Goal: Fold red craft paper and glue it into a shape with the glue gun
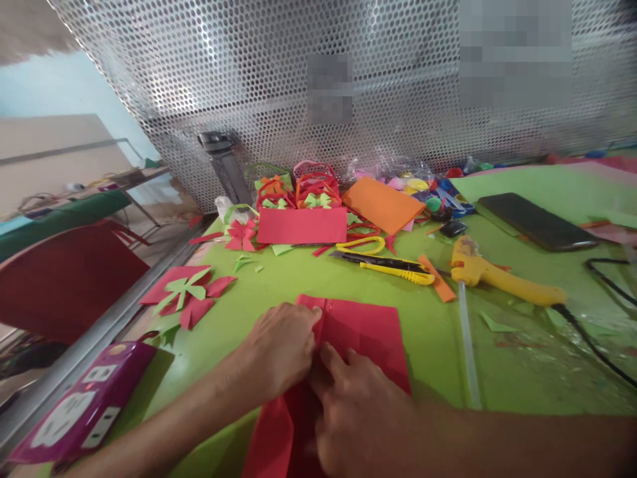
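A folded sheet of red paper (371, 332) lies on the green tabletop, with a creased flap along its left part. My left hand (286, 342) is closed on the upper left edge at the fold, thumb pressed onto the paper. Just below and to the right, my right hand (365, 405) has its fingers curled over the same fold; its fingertips are partly hidden. The lower end of the sheet hangs toward me between my forearms. Beyond it lie a yellow and black utility knife (398, 269) and yellow-handled scissors (365, 247).
A yellow hot glue gun (517, 279) with its cord rests on the right, near a dark phone (537, 219). At left are a purple case (94, 398) and cut paper flowers (184, 291). Small decorated baskets (318, 192), a bottle (229, 166) and orange paper (383, 202) stand before a perforated metal panel (259, 79).
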